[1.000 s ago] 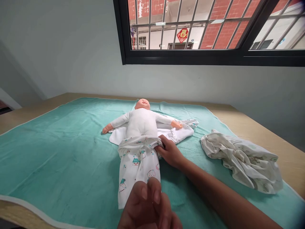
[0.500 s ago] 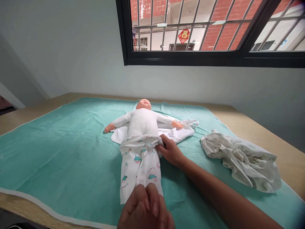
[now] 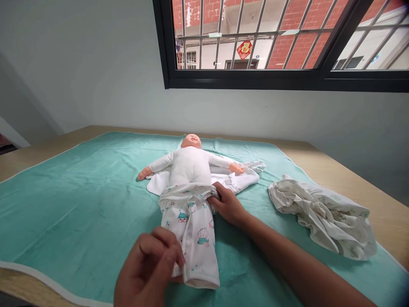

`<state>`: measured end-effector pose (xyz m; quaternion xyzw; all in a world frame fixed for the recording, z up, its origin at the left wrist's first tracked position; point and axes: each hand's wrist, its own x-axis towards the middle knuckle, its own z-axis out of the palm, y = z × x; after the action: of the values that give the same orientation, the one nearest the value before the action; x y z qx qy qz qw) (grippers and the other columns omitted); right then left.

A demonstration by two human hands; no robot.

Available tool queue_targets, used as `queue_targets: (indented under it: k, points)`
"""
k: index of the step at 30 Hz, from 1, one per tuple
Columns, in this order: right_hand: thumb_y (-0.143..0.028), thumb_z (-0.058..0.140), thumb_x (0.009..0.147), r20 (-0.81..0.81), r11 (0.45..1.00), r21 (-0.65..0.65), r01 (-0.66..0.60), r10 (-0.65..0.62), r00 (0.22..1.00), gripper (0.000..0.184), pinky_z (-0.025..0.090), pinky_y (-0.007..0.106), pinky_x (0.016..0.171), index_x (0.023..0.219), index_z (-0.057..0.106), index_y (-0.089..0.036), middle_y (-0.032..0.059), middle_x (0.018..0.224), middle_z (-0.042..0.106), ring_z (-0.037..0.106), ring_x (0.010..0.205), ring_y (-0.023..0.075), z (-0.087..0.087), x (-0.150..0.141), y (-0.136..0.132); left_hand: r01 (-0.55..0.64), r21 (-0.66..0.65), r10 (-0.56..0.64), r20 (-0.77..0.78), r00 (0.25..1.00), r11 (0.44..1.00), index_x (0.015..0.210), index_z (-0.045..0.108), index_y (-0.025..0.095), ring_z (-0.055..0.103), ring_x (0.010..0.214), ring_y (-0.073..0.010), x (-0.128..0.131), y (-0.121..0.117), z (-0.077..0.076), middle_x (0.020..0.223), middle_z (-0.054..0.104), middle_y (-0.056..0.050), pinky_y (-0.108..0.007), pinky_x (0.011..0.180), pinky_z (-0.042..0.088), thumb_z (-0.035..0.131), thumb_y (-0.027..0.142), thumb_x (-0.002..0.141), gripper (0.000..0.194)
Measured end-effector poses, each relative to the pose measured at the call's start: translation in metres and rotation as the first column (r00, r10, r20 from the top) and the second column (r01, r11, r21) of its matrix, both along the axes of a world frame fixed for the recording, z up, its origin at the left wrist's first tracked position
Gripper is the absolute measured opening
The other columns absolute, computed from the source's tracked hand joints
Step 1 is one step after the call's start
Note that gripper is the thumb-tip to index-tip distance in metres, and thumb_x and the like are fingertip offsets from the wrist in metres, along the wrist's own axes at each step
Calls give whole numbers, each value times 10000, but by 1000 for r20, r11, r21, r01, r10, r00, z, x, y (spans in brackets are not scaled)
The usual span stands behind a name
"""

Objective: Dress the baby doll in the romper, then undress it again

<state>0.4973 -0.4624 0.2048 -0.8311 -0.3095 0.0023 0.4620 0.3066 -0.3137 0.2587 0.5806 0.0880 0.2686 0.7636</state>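
A baby doll (image 3: 191, 164) in a white bodysuit lies on its back, arms spread, head toward the wall. White printed baby pants (image 3: 201, 232) cover its legs, with the waistband bunched around the hips. My right hand (image 3: 228, 204) grips that waistband at the right side, fingers tucked at its edge. In the foreground, my left hand (image 3: 148, 266) is closed, thumb and fingertips together beside the lower left pant leg. It hides that leg's cuff, and what it pinches cannot be made out. The right leg's cuff hangs flat, with no foot visible.
Under the doll lies a folded white printed garment (image 3: 246, 179). A crumpled whitish cloth (image 3: 322, 215) rests at the right. A teal blanket (image 3: 79, 213) covers most of the wooden table (image 3: 345, 170). Beyond are a wall and a barred window (image 3: 249, 79).
My left hand has moved left, from in front of the right pant leg to the left leg's cuff. The right cuff now shows. My right hand keeps its grip on the waistband.
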Motion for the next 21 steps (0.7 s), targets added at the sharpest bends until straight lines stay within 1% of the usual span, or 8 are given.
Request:
queue_targets:
  k: [2,4,6,7,10,13,18,21]
  points:
    - [-278,516,865,-1,1000,-4,0,0,1000,59,374,265,646,867,525,-219,-44,726,563,486,692,150,0,0,0,-99,249,110,-29,994,963,637,467,212,540,675,-146,14,23,1,697,577,14,-245,596,438,677,309,821,296]
    - [-275,515,864,1,1000,-7,3,-3,1000,55,373,266,643,864,524,-221,-44,724,561,486,688,151,1,0,0,-154,514,232,-91,968,844,640,436,220,535,719,-157,31,46,3,748,578,11,-267,653,450,616,344,849,303]
    - [-279,517,862,5,1000,-15,8,-8,1000,59,373,267,641,857,521,-220,-43,716,557,484,685,153,0,0,0,-84,675,272,-177,946,733,671,430,223,557,781,-173,46,64,2,849,607,5,-289,710,468,565,406,873,304]
    - [-281,520,860,6,1000,-19,13,-12,1000,61,374,268,641,855,520,-220,-42,714,556,485,685,154,0,0,0,-27,704,258,-224,940,710,710,446,225,578,834,-185,53,69,1,939,624,0,-302,744,480,556,441,874,293]
    - [-281,520,859,7,999,-30,22,-22,1000,63,372,270,642,859,522,-218,-40,714,559,486,682,154,0,-1,0,134,654,144,-354,924,745,958,502,248,603,1042,-240,65,75,-7,1266,569,-27,-367,852,501,562,512,864,287]
    - [-284,518,863,-6,1000,-20,20,-20,1000,66,367,267,632,855,516,-218,-46,701,548,477,666,148,1,-1,0,215,606,90,-431,898,766,1213,434,268,574,1163,-280,67,71,-16,1379,498,-74,-430,924,493,574,522,861,455]
    - [-287,522,863,-7,1000,-12,16,-16,1000,77,364,262,630,836,507,-217,-49,698,543,474,664,145,2,-2,0,187,621,107,-404,908,761,1309,358,267,529,1238,-286,64,69,-26,1400,473,-97,-469,1008,461,585,508,862,556]
    - [-291,526,862,-4,1000,-18,22,-22,1000,77,366,262,634,843,514,-217,-46,706,551,481,668,146,2,-2,0,178,609,81,-373,924,773,1369,311,278,480,1293,-280,65,71,-30,1427,447,-98,-478,1072,415,586,485,867,609]
